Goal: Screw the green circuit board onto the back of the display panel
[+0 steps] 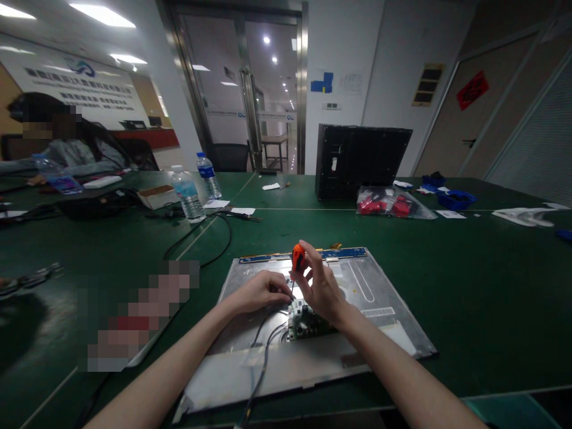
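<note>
My right hand (324,286) grips a screwdriver (298,257) by its orange and black handle. The shaft points down to the top left corner of a small green circuit board (304,322). At that same corner my left hand (266,290) has its fingertips pressed together; whatever they pinch is too small to make out. The board sits on the metal back of a flat display panel (384,286), which lies on the green table. Along the panel's far edge runs a narrow blue circuit strip (268,258). Dark cables (263,363) lead from the board toward me.
Left of the panel lies a blurred-out flat object (143,316). Water bottles (188,193), a small open box (157,195) and a black cable stand farther back. Behind the panel are a black monitor casing (361,161) and a plastic bag with red parts (395,202). Another person sits at far left.
</note>
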{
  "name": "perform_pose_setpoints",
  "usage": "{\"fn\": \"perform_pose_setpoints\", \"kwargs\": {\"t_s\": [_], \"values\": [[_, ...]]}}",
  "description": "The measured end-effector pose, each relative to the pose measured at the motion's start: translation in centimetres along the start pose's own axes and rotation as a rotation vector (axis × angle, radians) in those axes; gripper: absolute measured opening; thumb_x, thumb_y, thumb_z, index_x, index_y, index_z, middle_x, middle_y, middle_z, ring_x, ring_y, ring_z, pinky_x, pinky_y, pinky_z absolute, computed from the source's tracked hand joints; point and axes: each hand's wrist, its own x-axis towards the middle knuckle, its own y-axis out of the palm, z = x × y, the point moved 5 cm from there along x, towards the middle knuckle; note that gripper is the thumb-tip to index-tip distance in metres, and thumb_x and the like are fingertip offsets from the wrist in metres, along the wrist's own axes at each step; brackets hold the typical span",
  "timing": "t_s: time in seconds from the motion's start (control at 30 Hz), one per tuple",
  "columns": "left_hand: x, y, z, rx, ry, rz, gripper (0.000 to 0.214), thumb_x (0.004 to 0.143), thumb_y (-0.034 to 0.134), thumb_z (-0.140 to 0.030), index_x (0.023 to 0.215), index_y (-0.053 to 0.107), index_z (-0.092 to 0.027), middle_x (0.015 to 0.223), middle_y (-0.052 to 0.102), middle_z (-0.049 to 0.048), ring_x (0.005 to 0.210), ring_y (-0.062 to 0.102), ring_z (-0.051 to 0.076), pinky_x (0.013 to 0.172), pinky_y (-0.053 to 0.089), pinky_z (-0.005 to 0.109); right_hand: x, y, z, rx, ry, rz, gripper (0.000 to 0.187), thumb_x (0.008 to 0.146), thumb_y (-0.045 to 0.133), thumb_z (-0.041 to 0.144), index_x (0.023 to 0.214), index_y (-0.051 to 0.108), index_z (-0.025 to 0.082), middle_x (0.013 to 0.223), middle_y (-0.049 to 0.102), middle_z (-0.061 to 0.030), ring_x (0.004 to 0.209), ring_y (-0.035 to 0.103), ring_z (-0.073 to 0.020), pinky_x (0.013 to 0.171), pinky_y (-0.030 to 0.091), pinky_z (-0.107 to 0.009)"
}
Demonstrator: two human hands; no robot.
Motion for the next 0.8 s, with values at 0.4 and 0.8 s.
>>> {"fn": "perform_pose_setpoints", "kwargs": {"t_s": [0.4,0.8], "values": [[0.0,0.0,0.8,-0.039,-0.007,0.021,0.009,0.073,0.072,-0.023,0.077,0.076,-0.017,0.077,0.071,0.0028,0.075,0.06,0.019,0.071,0.045,0.025,0.1,-0.1,0.5,-0.055,0.006,0.072,0.072,0.088,0.052,0.018,0.15,0.017,0.024,0.085,0.064,-0.0053,0.063,0.06,-0.0176,0.052,0.051,-0.028],[-0.1,0.2,0.6,-0.106,-0.049,-0.001,0.008,0.07,0.069,-0.019,0.076,0.072,-0.014,0.07,0.066,0.0,0.067,0.058,0.016,0.064,0.044,0.023,-0.1,-0.2,0.5,-0.146,-0.025,0.017,0.068,0.087,0.058,0.021,0.146,0.023,0.021,0.078,0.06,-0.0003,0.054,0.054,-0.0132,0.046,0.045,-0.023]]}}
